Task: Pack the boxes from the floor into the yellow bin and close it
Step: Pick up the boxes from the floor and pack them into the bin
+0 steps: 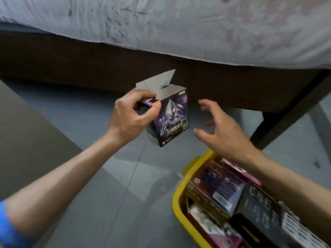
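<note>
A purple printed box with its grey top flap standing open hangs above the floor. My left hand grips its upper left corner, thumb and fingers pinched over the rim. To the right of the box, my right hand hovers with fingers spread, not touching it. At the lower right stands the yellow bin, open, with several printed boxes packed inside; my right forearm crosses over it.
A bed with a pale patterned cover and a dark wooden frame runs across the top. A dark frame leg slants down at the right. Grey tiled floor lies below, with a dark panel at the left.
</note>
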`<state>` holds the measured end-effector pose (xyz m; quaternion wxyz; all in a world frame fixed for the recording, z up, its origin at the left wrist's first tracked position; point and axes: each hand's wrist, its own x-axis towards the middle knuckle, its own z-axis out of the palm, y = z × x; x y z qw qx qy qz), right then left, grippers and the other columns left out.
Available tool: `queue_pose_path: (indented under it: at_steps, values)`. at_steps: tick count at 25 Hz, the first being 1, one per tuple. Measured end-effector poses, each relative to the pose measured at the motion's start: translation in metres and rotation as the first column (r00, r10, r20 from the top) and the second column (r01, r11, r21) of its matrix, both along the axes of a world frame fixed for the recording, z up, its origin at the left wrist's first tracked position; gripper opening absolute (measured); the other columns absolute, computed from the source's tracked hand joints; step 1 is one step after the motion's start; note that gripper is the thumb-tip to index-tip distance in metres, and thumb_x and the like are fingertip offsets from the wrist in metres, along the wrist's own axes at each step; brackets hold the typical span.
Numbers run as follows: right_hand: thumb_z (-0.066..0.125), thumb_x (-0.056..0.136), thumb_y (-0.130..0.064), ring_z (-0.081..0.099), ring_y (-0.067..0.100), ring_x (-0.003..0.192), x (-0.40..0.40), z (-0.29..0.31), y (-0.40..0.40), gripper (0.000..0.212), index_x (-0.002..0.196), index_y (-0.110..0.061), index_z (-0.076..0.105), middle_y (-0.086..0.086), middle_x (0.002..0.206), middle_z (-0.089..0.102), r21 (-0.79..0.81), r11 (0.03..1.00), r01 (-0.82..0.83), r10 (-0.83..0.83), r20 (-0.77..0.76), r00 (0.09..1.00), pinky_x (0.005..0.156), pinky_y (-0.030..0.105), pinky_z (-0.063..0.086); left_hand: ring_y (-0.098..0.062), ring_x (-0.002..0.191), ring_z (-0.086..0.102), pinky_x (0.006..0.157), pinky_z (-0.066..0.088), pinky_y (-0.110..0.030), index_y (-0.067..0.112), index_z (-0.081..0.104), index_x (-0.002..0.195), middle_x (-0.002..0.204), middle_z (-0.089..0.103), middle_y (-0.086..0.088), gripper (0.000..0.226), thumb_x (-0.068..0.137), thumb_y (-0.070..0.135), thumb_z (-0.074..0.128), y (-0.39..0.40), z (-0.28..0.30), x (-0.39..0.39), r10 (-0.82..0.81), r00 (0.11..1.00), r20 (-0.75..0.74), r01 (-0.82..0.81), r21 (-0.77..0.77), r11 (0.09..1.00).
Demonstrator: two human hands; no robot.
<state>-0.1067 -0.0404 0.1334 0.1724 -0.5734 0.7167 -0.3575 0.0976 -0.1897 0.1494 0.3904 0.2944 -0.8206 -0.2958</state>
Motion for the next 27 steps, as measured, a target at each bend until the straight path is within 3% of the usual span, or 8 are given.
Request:
queue_pose_path:
  at_steps: [3, 8, 12, 15, 17, 20, 24, 27]
  values:
    - [0.08, 0.072, -0.049, 0.051, 0.008, 0.124, -0.061, 0.037, 0.081, 0.092, 0.144, -0.053, 0.022, -0.01, 0.156, 0.032, -0.074, 0.993, 0.087, -0.06, 0.311, 0.948, 0.092, 0.026, 0.047, -0.009, 0.086, 0.069, 0.072, 0.053, -0.023, 0.016, 0.072, 0.099, 0.092, 0.073, 0.004, 0.016, 0.091, 0.028, 0.066, 0.063, 0.04, -0.065, -0.422, 0.904, -0.077, 0.427, 0.244, 0.871]
    - [0.083, 0.075, -0.033, 0.074, 0.022, 0.091, -0.096, 0.019, 0.246, 0.046, 0.116, -0.032, 0.061, -0.002, 0.108, 0.072, 0.02, 0.999, 0.028, -0.034, 0.598, 0.801, 0.065, 0.03, 0.06, -0.023, 0.093, 0.069, 0.078, 0.056, -0.032, 0.001, 0.07, 0.107, 0.103, 0.072, -0.011, 0.028, 0.094, 0.024, 0.061, 0.189, 0.008, -0.141, -0.802, 0.597, 0.02, 0.617, 0.628, 0.474]
    - [0.08, 0.071, -0.04, 0.073, 0.01, 0.071, -0.063, -0.035, 0.332, 0.024, 0.088, -0.032, 0.066, -0.01, 0.087, 0.075, 0.167, 0.876, 0.452, -0.476, 0.436, 0.763, 0.058, 0.027, 0.057, 0.002, 0.124, 0.051, 0.1, 0.044, -0.02, 0.037, 0.048, 0.137, 0.136, 0.054, 0.018, 0.059, 0.085, 0.042, 0.075, 0.242, -0.029, -0.135, -0.86, 0.395, 0.321, 0.683, 0.523, 0.509]
    - [0.067, 0.081, -0.058, 0.062, 0.0, 0.077, -0.038, -0.062, 0.34, 0.027, 0.088, -0.038, 0.049, -0.023, 0.09, 0.065, 0.259, 0.895, 0.363, -0.373, -0.008, 0.928, 0.059, 0.021, 0.044, 0.003, 0.144, 0.013, 0.12, 0.006, -0.026, 0.05, 0.012, 0.149, 0.156, 0.023, 0.02, 0.094, 0.075, 0.072, 0.066, 0.244, -0.049, -0.118, -0.657, 0.072, 0.75, 0.812, 0.339, 0.476]
    - [0.05, 0.085, -0.067, 0.057, 0.01, 0.089, -0.04, -0.067, 0.336, 0.03, 0.096, -0.038, 0.049, -0.016, 0.097, 0.063, 0.317, 0.911, 0.263, -0.174, -0.282, 0.944, 0.064, 0.027, 0.035, -0.006, 0.148, -0.002, 0.121, -0.005, -0.035, 0.046, 0.005, 0.153, 0.163, 0.009, 0.009, 0.1, 0.074, 0.079, 0.059, 0.249, -0.056, -0.11, -0.563, 0.058, 0.825, 0.849, 0.256, 0.462]
    - [0.034, 0.088, -0.07, 0.055, 0.015, 0.092, -0.054, -0.064, 0.332, 0.046, 0.111, -0.037, 0.056, -0.009, 0.106, 0.068, 0.393, 0.896, 0.207, -0.034, -0.404, 0.914, 0.065, 0.032, 0.031, -0.016, 0.148, -0.022, 0.115, -0.017, -0.047, 0.038, -0.009, 0.155, 0.163, -0.018, 0.003, 0.116, 0.07, 0.087, 0.052, 0.259, -0.064, -0.101, -0.487, 0.086, 0.869, 0.874, 0.169, 0.456]
    - [0.032, 0.097, -0.06, 0.057, 0.014, 0.107, -0.059, -0.065, 0.326, 0.045, 0.13, -0.038, 0.051, -0.01, 0.122, 0.064, 0.499, 0.856, 0.137, 0.005, -0.272, 0.962, 0.086, 0.037, 0.046, -0.018, 0.144, -0.033, 0.111, -0.021, -0.053, 0.034, -0.01, 0.155, 0.159, -0.034, 0.003, 0.124, 0.065, 0.089, 0.054, 0.263, -0.068, -0.095, -0.414, 0.102, 0.904, 0.886, 0.107, 0.452]
    - [0.037, 0.099, -0.053, 0.054, 0.01, 0.111, -0.066, -0.062, 0.324, 0.041, 0.136, -0.039, 0.05, -0.009, 0.124, 0.058, 0.61, 0.792, -0.023, 0.048, -0.024, 0.999, 0.095, 0.035, 0.044, -0.018, 0.148, 0.004, 0.12, 0.003, -0.05, 0.039, 0.027, 0.145, 0.163, 0.005, 0.002, 0.096, 0.067, 0.081, 0.063, 0.263, -0.058, -0.098, -0.556, 0.137, 0.82, 0.88, 0.157, 0.448]
